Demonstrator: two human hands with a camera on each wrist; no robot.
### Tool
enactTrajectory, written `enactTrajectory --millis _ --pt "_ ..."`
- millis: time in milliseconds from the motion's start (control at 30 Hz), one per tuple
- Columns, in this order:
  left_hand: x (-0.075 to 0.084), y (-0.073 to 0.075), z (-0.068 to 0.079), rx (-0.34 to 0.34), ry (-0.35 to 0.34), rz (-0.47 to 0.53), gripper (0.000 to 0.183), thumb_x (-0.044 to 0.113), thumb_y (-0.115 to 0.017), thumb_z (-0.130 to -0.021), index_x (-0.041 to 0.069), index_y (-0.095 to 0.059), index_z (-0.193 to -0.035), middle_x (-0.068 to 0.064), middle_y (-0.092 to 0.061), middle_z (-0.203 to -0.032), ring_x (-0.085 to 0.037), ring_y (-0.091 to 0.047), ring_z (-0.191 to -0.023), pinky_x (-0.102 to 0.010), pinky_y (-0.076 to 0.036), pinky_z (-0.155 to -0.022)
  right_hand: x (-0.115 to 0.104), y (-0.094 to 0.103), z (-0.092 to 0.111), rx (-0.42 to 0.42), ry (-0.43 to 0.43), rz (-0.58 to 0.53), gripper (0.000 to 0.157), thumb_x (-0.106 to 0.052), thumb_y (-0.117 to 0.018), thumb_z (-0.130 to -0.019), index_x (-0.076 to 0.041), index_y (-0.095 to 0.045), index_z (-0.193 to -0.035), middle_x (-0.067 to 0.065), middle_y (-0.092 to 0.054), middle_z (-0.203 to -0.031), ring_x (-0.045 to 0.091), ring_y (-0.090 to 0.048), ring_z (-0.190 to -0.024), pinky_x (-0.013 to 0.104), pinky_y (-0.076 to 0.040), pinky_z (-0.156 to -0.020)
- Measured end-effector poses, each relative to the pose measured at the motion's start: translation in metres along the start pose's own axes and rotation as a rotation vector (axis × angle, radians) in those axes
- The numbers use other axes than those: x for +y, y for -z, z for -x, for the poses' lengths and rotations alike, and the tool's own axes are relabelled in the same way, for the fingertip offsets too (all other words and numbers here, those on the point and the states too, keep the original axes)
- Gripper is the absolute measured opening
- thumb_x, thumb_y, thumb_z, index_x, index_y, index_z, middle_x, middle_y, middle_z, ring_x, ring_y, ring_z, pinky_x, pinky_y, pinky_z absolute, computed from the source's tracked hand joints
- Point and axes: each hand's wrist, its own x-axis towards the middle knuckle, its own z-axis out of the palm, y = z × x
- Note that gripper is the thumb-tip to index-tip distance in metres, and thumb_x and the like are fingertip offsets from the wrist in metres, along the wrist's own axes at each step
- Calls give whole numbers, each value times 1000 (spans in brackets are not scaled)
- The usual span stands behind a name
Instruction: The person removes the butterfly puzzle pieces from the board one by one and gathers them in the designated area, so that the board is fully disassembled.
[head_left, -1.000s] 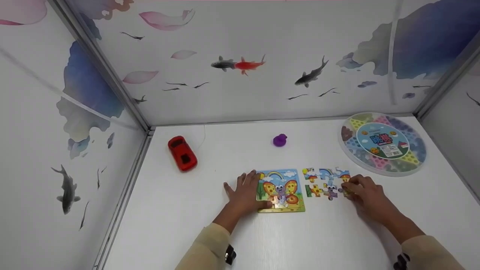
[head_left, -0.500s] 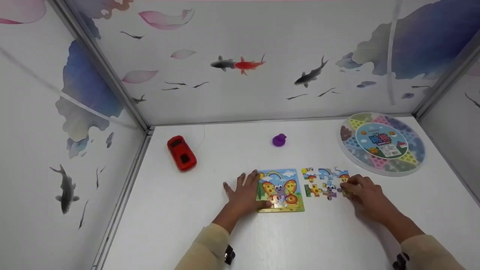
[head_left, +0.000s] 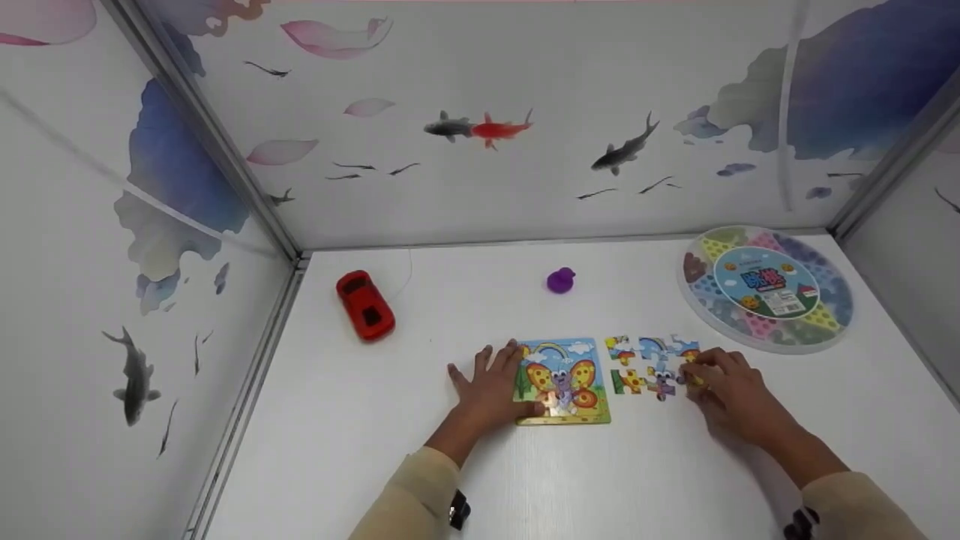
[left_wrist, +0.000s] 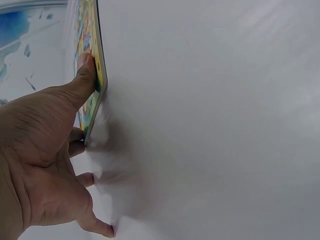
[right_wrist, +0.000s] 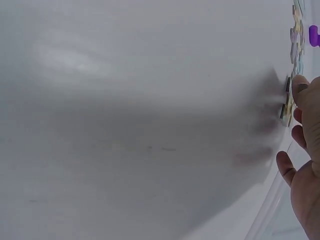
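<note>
A square butterfly puzzle board (head_left: 566, 379) lies flat on the white table in the head view. My left hand (head_left: 491, 390) rests at its left side with fingers spread. The left thumb lies over the lower left of the board, as the left wrist view also shows along the board's edge (left_wrist: 101, 60). To the right, several loose jigsaw pieces (head_left: 652, 349) lie in two rows. My right hand (head_left: 739, 394) pinches the lower right puzzle piece (head_left: 696, 379) between thumb and fingers, partly hiding it. In the right wrist view, that piece (right_wrist: 286, 117) sits beneath the fingertips.
A red toy car (head_left: 365, 305) stands at the left back of the table. Behind the board is a small purple duck (head_left: 561, 280). A round Chinese checkers box (head_left: 765, 289) lies at the right back. Printed wall panels (head_left: 480, 195) enclose the table at the back and sides.
My right fingers have shifted slightly on the puzzle piece, and a little more of its yellow shows. The left hand and the board stay in place.
</note>
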Motion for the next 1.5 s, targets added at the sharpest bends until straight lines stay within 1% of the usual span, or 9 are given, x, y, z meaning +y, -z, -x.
enactTrajectory --millis 200,333,433,700,867,967,1100,1333,1500 --pt "0 1 -1 -13 -11 -25 108 70 -79 -91 21 -32 -176 3 -27 -185 -36 -22 -171 -91 -17 -123 -27 -6 -14 10 26 -16 39 -17 -82 -101 -13 -76 -139 12 -65 -137 40 -55 -133 67 -47 -101" --pt "-1 3 -1 -29 -19 -26 109 72 -78 -92 20 -32 -176 2 -26 -185 -36 -20 -172 -92 -16 -122 -54 -18 -29 -31 19 -21 41 -27 -81 -102 -15 -76 -141 9 -66 -140 39 -56 -138 73 -45 -111" --pt "-2 3 -1 -37 -25 -38 110 74 -76 -92 20 -31 -176 2 -26 -185 -37 -20 -172 -92 -17 -122 -75 -29 -40 -63 32 -15 42 -31 -81 -103 -18 -75 -142 6 -67 -141 36 -57 -139 73 -45 -114" --pt "-1 6 0 -44 -33 -68 115 75 -79 -88 20 -31 -176 2 -25 -185 -37 -21 -172 -91 -19 -122 -126 -49 -67 -88 189 -48 32 -28 -78 -105 -18 -78 -135 3 -70 -135 31 -61 -130 71 -49 -107" --pt "-2 8 1 -60 -44 -64 122 77 -82 -84 20 -29 -177 3 -23 -186 -37 -19 -172 -91 -18 -122 -149 -61 -78 -107 263 -75 25 -28 -79 -104 -20 -79 -128 2 -69 -132 26 -59 -123 63 -51 -98" --pt "-2 7 1 -62 -49 -69 126 79 -84 -80 20 -29 -177 3 -22 -186 -37 -19 -172 -91 -18 -122 -160 -69 -82 -114 295 -78 28 -27 -81 -103 -18 -79 -129 3 -68 -129 27 -57 -120 61 -49 -94" --pt "-2 7 2 -58 -54 -78 130 80 -86 -76 19 -30 -177 4 -22 -186 -37 -18 -171 -91 -18 -122 -169 -75 -85 -130 302 -85 32 -25 -83 -101 -17 -78 -132 5 -66 -129 28 -56 -121 62 -45 -95" --pt "-4 7 3 -44 -66 -70 133 80 -88 -75 20 -27 -177 4 -20 -187 -38 -17 -172 -92 -15 -122 -179 -77 -88 -145 292 -50 32 -21 -82 -101 -16 -78 -132 6 -66 -132 29 -55 -121 55 -39 -93" --pt "-7 5 4 -28 -82 -59 132 80 -88 -75 20 -29 -177 4 -22 -186 -39 -18 -171 -92 -16 -121 -185 -77 -90 -192 235 -52 34 -20 -84 -98 -17 -77 -132 7 -65 -136 32 -55 -125 63 -44 -100"
